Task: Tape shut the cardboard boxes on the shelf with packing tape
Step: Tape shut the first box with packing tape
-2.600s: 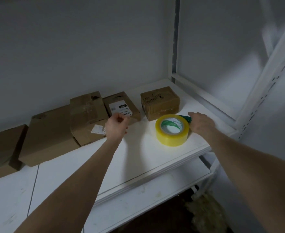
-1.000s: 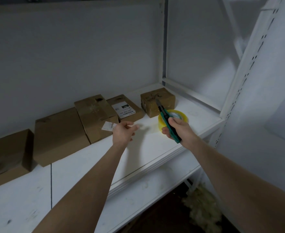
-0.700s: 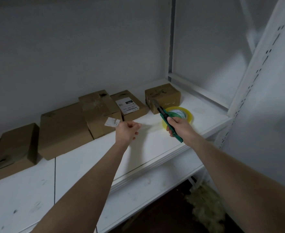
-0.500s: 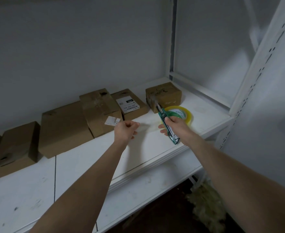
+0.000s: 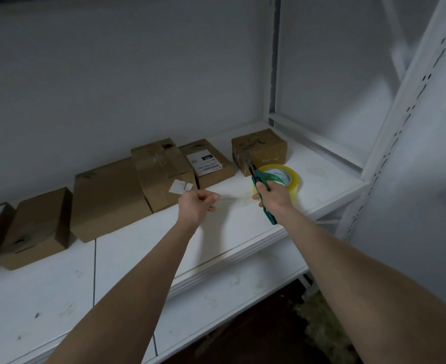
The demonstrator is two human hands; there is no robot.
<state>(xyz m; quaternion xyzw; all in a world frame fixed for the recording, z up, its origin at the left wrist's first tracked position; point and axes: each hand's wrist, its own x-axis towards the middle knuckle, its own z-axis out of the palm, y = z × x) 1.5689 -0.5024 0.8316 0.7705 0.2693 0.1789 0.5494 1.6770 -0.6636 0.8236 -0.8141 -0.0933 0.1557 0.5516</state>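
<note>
Cardboard boxes (image 5: pixel 111 195) stand in a row along the rear of the shelf (image 5: pixel 229 232). The tape roll (image 5: pixel 292 179) lies before the rightmost box (image 5: pixel 261 147). The right hand (image 5: pixel 273 197), gripping the cutter (image 5: pixel 260 178), is before the roll. A tape strip (image 5: pixel 233 202) runs left to the left hand (image 5: pixel 196 203).

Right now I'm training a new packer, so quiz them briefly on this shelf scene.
1. True or false: the right hand grips the green cutter.
2. Which box stands nearest the tape roll? A handwritten box; B barcode-labelled box; C leftmost box.
3. Fill in: the left hand pinches a faint clear ____ stretched toward the roll.
Key: 1 true; 2 A; 3 tape strip.
</note>
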